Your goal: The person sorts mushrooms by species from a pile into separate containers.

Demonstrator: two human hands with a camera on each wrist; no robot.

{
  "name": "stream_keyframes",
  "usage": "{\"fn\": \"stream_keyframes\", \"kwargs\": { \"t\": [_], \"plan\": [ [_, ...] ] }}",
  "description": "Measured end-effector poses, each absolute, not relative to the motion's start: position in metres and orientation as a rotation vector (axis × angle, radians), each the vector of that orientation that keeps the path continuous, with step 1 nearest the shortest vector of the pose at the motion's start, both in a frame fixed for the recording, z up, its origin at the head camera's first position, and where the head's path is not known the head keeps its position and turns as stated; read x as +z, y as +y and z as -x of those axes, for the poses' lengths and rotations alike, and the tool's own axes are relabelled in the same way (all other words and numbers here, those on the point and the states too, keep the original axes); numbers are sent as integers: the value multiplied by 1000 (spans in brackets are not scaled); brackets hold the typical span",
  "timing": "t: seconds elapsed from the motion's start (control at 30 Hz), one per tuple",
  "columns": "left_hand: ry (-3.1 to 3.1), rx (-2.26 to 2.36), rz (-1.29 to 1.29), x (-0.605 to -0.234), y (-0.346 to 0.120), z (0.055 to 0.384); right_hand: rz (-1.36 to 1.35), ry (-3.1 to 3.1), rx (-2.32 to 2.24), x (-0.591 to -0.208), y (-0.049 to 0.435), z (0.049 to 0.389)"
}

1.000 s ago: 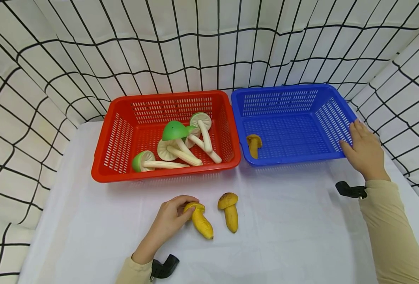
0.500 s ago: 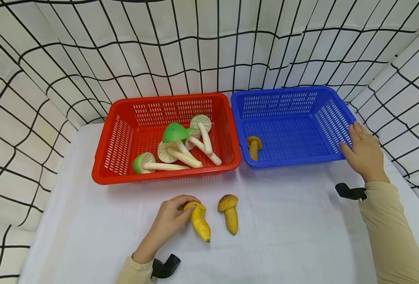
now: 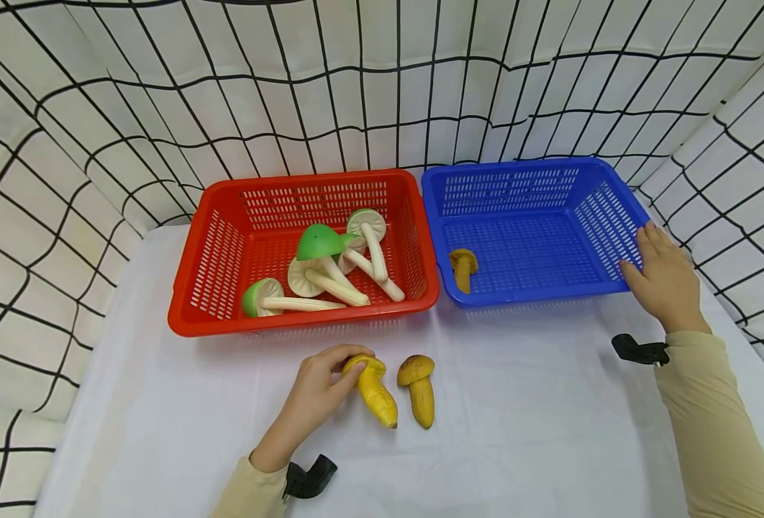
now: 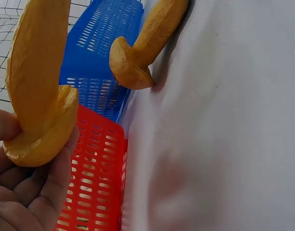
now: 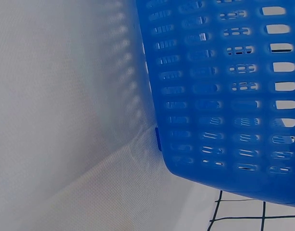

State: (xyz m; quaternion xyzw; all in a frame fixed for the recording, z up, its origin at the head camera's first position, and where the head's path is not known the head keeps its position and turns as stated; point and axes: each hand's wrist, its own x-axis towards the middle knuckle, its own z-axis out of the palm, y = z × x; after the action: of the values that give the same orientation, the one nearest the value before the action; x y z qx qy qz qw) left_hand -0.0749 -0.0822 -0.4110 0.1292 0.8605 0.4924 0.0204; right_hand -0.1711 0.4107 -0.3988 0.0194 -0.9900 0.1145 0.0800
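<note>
By its cap, my left hand pinches a yellow toy mushroom between thumb and fingers. Its stem angles toward the front right in the head view. The left wrist view shows this mushroom raised above the cloth, stem upward in that view. Just right of it, a second yellow mushroom with a browner cap lies on the table. My right hand rests with extended fingers on the right rim of the blue basket; the right wrist view shows only the basket wall and cloth.
A red basket at the back left holds several green-capped mushrooms with white stems. One brownish-yellow mushroom lies in the blue basket's front left corner. White cloth covers the table, and a black-gridded white curtain surrounds it.
My left hand has moved a little right and toward the baskets, carrying the yellow mushroom closer to the second one. The mushroom's stem has swung about slightly. My right hand stays on the blue rim.
</note>
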Motion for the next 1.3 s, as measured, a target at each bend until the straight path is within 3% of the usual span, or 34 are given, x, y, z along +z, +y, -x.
{"fn": "stream_keyframes", "kwargs": {
  "t": [1.3],
  "plan": [
    [2580, 1731, -603, -383, -37, 110, -100, -2943, 363, -402, 416, 175]
  ]
}}
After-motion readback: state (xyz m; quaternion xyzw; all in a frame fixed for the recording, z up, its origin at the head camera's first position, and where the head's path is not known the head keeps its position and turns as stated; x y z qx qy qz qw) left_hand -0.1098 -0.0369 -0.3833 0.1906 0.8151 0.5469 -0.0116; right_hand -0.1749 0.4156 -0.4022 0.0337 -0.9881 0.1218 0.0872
